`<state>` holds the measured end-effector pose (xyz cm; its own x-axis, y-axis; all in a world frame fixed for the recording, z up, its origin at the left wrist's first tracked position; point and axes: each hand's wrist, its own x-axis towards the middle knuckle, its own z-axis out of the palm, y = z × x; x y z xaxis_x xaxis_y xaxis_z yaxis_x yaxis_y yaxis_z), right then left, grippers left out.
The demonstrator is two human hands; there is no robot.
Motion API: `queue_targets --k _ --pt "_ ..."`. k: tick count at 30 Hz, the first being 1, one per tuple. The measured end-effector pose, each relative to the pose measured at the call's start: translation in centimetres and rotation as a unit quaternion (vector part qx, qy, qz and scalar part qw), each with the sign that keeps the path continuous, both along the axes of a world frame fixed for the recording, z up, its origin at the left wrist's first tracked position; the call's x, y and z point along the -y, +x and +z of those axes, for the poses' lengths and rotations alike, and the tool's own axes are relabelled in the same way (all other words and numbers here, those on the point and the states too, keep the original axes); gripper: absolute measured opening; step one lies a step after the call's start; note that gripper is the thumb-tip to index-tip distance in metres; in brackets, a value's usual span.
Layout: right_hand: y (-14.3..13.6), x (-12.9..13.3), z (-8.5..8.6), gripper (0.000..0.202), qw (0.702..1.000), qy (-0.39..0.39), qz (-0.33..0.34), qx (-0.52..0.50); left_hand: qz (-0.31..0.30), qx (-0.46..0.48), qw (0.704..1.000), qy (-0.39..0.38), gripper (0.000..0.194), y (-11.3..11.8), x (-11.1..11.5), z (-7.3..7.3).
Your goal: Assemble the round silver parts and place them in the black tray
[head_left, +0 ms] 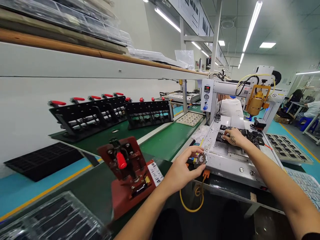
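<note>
Part, round, shiny, in left hand, blocky black fixtures

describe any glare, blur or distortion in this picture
Head view: long ceiling tube light glares, with pale haze to its right; head view: wide-angle stretch toward the edges, near plastic tray looking soft; head view: left hand fairly clear.

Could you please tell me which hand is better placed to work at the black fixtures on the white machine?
Probably the right hand: its fingers are at the black fixtures, while the left hand holds a round part.
</note>
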<state>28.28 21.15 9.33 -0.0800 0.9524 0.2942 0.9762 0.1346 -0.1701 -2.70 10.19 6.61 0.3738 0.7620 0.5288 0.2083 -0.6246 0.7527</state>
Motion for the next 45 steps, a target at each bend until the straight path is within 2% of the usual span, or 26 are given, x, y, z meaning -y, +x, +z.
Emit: queue_targets --k 3,5,7,8,10,12,14,16,18,20,22,25,28,31,34,37,40,45 --pt "0.6 2.5 0.1 0.025 0.997 0.067 -0.006 -0.023 -0.011 -0.002 0.999 -0.040 0.036 1.3 0.1 -0.9" --pt "2.0 6.3 -0.3 0.035 0.990 0.129 -0.028 -0.040 -0.016 -0.013 0.999 -0.047 0.035 1.7 0.1 -2.2" --pt "4.1 11.6 -1.3 0.039 0.973 0.213 -0.066 -0.066 -0.008 -0.028 0.999 -0.044 0.034 1.7 0.2 -4.0" --pt "5.3 14.4 -2.2 0.036 0.951 0.283 -0.083 -0.092 -0.002 -0.035 0.998 -0.044 0.033 1.7 0.3 -5.1" --pt "7.6 19.5 -4.5 0.030 0.913 0.361 -0.140 -0.126 -0.013 -0.054 0.997 -0.060 0.034 2.1 0.5 -7.3" --pt "9.6 23.0 -7.4 0.037 0.896 0.373 -0.207 -0.120 -0.063 -0.081 0.991 -0.085 0.033 3.5 0.8 -9.5" --pt "11.3 24.5 -10.2 0.053 0.895 0.353 -0.251 -0.105 -0.124 -0.116 0.981 -0.093 0.034 5.7 1.1 -11.7" --pt "12.0 24.8 -12.1 0.063 0.899 0.329 -0.272 -0.099 -0.158 -0.146 0.974 -0.066 0.037 8.0 1.3 -13.8" --pt "11.6 24.9 -13.0 0.060 0.898 0.328 -0.273 -0.107 -0.171 -0.172 0.970 -0.027 0.040 9.6 1.4 -15.7" --pt "9.7 25.5 -13.2 0.047 0.910 0.312 -0.231 -0.144 -0.182 -0.184 0.966 -0.004 0.042 9.9 1.7 -17.1" --pt "7.0 26.2 -13.5 0.030 0.941 0.228 -0.145 -0.205 -0.194 -0.179 0.965 0.001 0.043 9.1 2.3 -17.9" --pt "2.6 25.9 -14.6 0.018 0.965 0.075 0.004 -0.250 -0.200 -0.166 0.966 0.009 0.051 7.6 3.4 -17.8" --pt "-0.1 23.5 -16.8 0.025 0.973 0.048 0.088 -0.207 -0.185 -0.176 0.967 0.011 0.048 7.3 3.5 -16.9" --pt "-0.7 20.8 -18.9 0.032 0.978 0.056 0.102 -0.173 -0.164 -0.189 0.968 0.009 0.039 8.1 2.4 -16.3" --pt "-0.4 19.7 -20.0 0.030 0.980 0.056 0.099 -0.164 -0.172 -0.191 0.966 0.022 0.042 8.9 1.1 -16.6" --pt "-0.1 19.8 -20.3 0.027 0.982 0.061 0.095 -0.154 -0.194 -0.197 0.961 0.019 0.049 9.0 0.9 -17.4" --pt "0.1 19.8 -20.2 0.021 0.983 0.052 0.109 -0.137 -0.208 -0.192 0.959 0.012 0.047 8.7 1.6 -18.0" --pt "0.5 19.4 -20.2 0.020 0.981 0.052 0.153 -0.104 -0.226 -0.187 0.956 -0.005 0.046 8.5 2.0 -17.7"
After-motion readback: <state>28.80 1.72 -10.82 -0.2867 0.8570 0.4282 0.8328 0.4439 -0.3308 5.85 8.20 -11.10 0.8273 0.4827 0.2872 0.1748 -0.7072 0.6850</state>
